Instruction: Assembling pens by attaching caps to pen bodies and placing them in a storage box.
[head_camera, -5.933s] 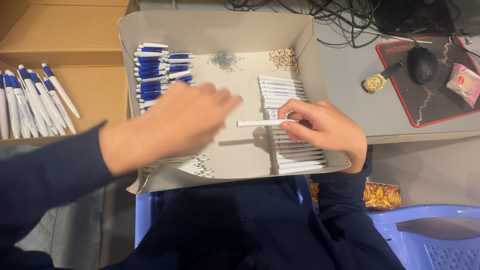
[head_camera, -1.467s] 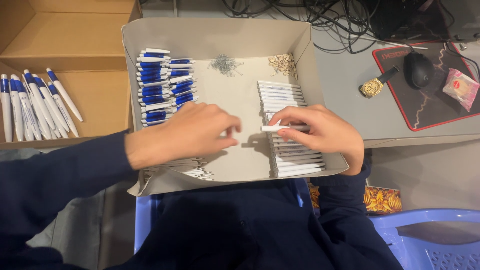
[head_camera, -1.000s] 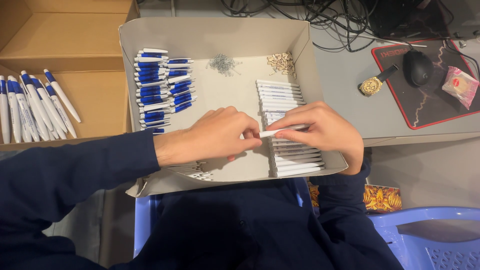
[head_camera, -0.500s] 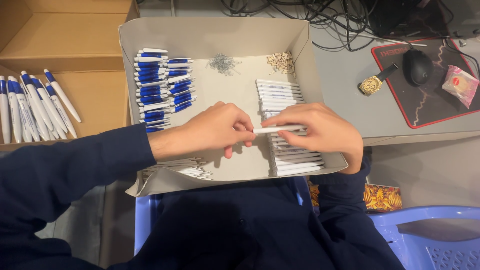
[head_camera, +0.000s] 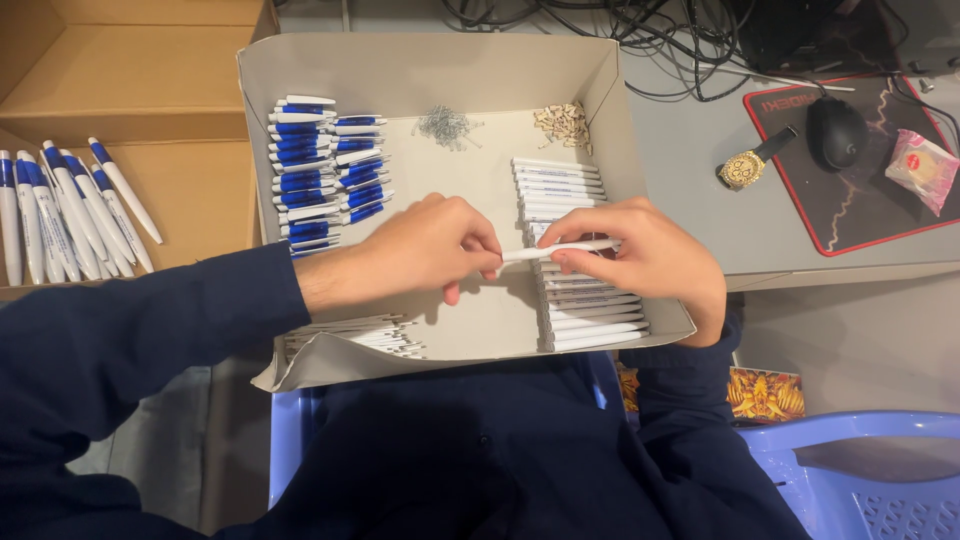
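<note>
- The white pen barrel (head_camera: 560, 250) is slim, plain and tube-shaped; I hold it level above the middle of the grey cardboard tray (head_camera: 620, 130) on my lap.
- My right hand (head_camera: 645, 262) pinches its right part between thumb and fingers, closed around it.
- My left hand (head_camera: 425, 250) is curled shut at its left tip, fingertips touching the end.
- Just under my right hand lies a stack of white barrels (head_camera: 575, 190) in a neat column, partly covered by that hand.
- To the left sit rows of blue-and-white pen parts (head_camera: 320, 165); at the far wall, a small heap of metal springs (head_camera: 447, 125) and a heap of small tan pieces (head_camera: 563, 122).
- Finished blue-and-white pens (head_camera: 70, 210) lie in the brown box (head_camera: 140, 90) on my left.
- On the tabletop (head_camera: 690, 160) to my right: a gold wristwatch (head_camera: 745, 168), a black mouse (head_camera: 836, 130) on its pad.
</note>
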